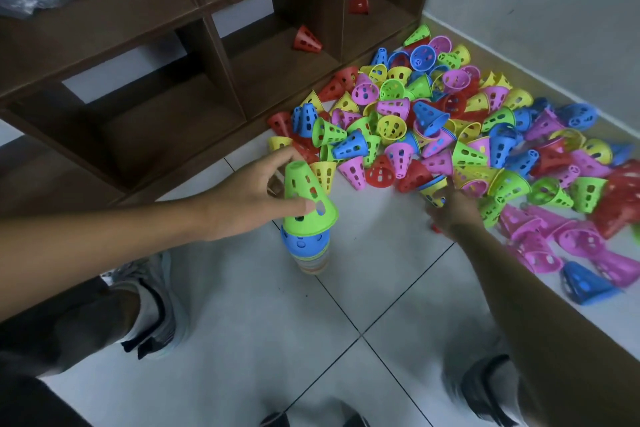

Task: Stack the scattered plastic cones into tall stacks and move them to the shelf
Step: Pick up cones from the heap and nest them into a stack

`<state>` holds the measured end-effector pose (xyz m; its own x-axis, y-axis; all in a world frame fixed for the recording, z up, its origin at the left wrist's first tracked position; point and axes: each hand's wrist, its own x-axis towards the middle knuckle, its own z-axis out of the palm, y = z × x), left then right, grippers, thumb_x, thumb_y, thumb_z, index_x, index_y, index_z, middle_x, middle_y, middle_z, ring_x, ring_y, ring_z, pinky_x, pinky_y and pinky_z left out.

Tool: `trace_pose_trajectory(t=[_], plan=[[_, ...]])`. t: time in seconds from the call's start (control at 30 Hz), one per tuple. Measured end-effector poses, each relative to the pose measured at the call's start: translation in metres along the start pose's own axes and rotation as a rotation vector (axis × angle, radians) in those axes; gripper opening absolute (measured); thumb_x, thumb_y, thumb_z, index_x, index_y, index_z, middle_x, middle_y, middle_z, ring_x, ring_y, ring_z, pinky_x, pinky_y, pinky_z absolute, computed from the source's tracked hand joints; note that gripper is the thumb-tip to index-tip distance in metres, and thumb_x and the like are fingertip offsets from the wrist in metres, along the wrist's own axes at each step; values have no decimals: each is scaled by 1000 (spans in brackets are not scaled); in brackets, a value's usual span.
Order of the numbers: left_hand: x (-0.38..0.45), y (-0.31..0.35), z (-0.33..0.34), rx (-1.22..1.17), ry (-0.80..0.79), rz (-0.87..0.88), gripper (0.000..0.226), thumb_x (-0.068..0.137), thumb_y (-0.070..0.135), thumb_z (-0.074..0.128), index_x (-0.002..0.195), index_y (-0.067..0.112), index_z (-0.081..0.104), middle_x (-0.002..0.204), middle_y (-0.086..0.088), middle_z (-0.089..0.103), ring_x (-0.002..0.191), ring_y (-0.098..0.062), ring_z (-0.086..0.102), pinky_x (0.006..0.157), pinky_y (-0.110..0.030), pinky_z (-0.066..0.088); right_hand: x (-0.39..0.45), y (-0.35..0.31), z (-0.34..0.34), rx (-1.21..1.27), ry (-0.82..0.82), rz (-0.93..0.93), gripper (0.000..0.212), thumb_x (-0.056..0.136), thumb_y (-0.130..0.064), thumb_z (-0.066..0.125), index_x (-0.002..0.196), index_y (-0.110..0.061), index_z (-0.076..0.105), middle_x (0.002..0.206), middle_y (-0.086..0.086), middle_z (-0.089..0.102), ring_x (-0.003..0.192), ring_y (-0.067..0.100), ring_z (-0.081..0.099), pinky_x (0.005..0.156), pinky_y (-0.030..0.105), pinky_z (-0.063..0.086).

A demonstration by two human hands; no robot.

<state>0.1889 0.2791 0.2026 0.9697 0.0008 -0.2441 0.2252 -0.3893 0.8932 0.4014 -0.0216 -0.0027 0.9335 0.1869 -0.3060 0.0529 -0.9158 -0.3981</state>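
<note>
- Your left hand pinches the green cone between thumb and fingers, seating it on top of the stack on the floor at frame centre.
- Stack so far: green on top, blue under it, then a few more rims below. Short yet, not a tall stack by my read.
- Your right hand is at 3 o'clock from the stack, reaching into the near edge of the pile. It's motion-blurred; fingers look curled at a small nested cluster of cones, but I cannot tell if it actually grips.
- The pile runs from 1 to 3 o'clock of the stack, along the wall: dozens of loose cones, pink, yellow, green, blue, red, mostly tipped on their sides.
- The shelf sits at 11 to 12 o'clock. Only two loose red cones in it: one red cone in a middle bay, another red cone in the bay to its right. No stack in there.
- Progress judgement: early. One stack begun, bulk of the pile unstacked, nothing stacked moved to the shelf.
</note>
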Motion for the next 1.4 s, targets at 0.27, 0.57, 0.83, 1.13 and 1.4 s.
trace_pose_trajectory(t=[0.27,0.57,0.83,1.13,1.4], plan=[[-6,-13,4,193,-8,16,38,79,16,85,104,19,58,105,22,57,96,-12,61,83,-38,56,-26,40,24,-197,-55,67,69,80,-22,72,143,-19,44,148,17,35,139,38,26,108,49,36],[-6,-24,10,242,-9,3,40,76,19,87,106,27,63,112,13,59,98,-9,61,78,-21,55,-30,55,16,-85,201,135,57,84,-9,59,139,-14,44,148,21,39,140,44,28,110,56,33],[1,-19,5,249,-11,-8,53,65,53,82,110,32,63,115,16,60,99,-11,62,88,-38,56,-31,54,21,76,171,155,37,84,-1,49,114,-16,65,112,15,61,102,35,57,84,48,54],[8,-10,1,240,-11,-24,52,67,64,71,109,33,63,109,21,64,100,-9,62,90,-40,56,-26,2,23,504,37,160,17,84,-18,59,89,-24,74,88,-2,72,82,24,68,76,34,55],[16,-9,-1,173,75,-50,72,70,75,57,130,35,55,121,20,58,105,-3,58,87,-19,46,-29,-101,-23,1146,-233,69,12,100,-14,58,101,-15,70,117,11,68,104,29,67,66,29,59]])
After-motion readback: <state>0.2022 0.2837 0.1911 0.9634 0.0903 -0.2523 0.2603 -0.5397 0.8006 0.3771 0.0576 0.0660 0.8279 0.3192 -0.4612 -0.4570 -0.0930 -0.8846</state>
